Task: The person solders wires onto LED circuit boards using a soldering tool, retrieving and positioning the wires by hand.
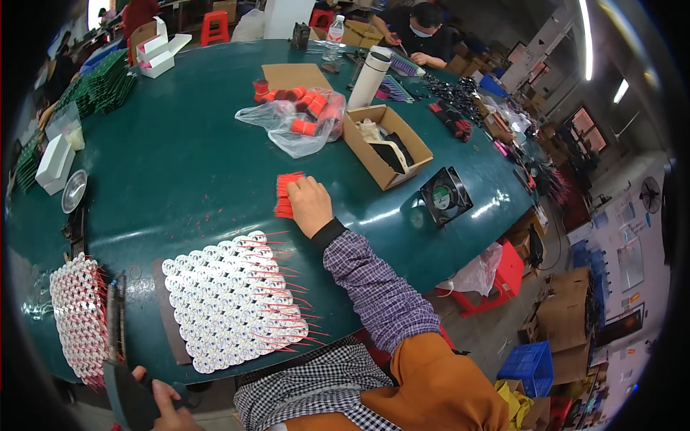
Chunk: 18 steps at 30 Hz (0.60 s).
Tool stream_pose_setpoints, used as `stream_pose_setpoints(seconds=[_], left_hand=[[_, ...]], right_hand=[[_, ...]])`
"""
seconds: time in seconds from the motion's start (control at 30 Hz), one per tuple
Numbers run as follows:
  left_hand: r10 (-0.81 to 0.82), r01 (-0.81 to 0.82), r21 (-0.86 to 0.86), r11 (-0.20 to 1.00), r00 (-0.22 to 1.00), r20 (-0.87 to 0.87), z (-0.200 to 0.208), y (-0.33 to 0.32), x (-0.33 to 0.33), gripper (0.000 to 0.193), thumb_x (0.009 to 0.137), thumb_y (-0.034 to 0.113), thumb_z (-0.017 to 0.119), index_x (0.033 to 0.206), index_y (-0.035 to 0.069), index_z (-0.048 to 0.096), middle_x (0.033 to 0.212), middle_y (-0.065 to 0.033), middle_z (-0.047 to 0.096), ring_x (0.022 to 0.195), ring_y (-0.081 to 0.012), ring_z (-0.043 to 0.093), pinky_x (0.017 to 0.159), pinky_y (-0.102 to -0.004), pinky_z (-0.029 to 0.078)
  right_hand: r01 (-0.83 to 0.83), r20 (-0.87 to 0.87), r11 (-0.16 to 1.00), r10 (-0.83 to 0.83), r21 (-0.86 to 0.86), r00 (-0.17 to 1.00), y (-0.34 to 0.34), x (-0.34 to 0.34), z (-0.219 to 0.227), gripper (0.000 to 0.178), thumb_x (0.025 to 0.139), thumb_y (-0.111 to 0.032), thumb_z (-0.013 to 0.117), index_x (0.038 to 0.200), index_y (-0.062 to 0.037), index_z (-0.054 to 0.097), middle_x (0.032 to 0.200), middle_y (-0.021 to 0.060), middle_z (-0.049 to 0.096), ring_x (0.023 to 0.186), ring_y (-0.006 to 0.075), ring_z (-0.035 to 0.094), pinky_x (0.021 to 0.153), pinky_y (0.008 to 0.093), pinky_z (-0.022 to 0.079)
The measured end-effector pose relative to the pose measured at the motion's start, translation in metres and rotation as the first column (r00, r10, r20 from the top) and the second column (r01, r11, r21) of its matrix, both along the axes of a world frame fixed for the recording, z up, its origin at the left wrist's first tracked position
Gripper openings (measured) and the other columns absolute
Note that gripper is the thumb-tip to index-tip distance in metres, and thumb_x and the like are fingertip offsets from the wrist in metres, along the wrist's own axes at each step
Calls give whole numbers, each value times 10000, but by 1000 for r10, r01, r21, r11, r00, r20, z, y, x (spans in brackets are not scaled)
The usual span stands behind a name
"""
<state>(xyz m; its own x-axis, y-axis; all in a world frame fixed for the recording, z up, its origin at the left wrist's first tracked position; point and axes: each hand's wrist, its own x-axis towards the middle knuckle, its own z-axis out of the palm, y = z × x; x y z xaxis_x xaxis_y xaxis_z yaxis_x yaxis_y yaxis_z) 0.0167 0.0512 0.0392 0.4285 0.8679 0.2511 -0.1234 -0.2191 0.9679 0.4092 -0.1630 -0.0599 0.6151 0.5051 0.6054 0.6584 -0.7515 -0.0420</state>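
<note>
My right hand (310,205) reaches out over the green table, its fingers bent and closed on a flat bundle of short red wires (285,195). At the lower left my left hand (167,408) grips a dark gun-shaped hand tool (123,384), whose long slim front points away from me. Between the hands lies a panel of round white circuit boards (223,302), with thin red wires sticking out along its right side. A similar panel of round boards (74,316) lies beyond the tool at far left, red wires along its edge.
A clear plastic bag (291,135) with red wire bundles lies farther back, beside an open cardboard box (392,154) and a white flask (369,77). A black fan (445,197) stands at right. A metal dish (75,191) is at left. Across the table, a masked person (417,36) works.
</note>
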Motion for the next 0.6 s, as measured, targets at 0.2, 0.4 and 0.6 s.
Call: stream_pose_setpoints(seconds=[0.2, 0.4, 0.6], left_hand=[[-139, 120, -160, 980, 983, -117, -15, -31, -9, 289, 910, -47, 665, 1182, -131, 614, 779, -72, 575, 595, -133, 492, 575, -272, 433], [-128, 112, -133, 985, 984, -121, -22, -36, -14, 262, 923, -31, 661, 1170, -111, 629, 755, -53, 568, 597, -124, 489, 580, -272, 436], [-139, 131, -54, 990, 973, -183, -21, -48, -17, 198, 945, -14, 648, 1132, -78, 651, 734, -38, 562, 602, -126, 502, 582, -284, 442]], right_hand=[[-50, -28, 998, 51, 29, 998, -3, 4, 0, 67, 821, -35, 616, 883, -59, 613, 883, 96, 596, 917, 287, 596, 742, 405, 507], [17, -71, 1000, -17, 6, 997, 0, 1, 2, 120, 836, -57, 673, 916, -77, 587, 918, 100, 602, 926, 305, 594, 783, 444, 509], [-68, -74, 996, 73, 57, 995, -2, 2, 3, 68, 848, -46, 609, 911, -64, 630, 916, 99, 607, 941, 290, 618, 769, 409, 534]])
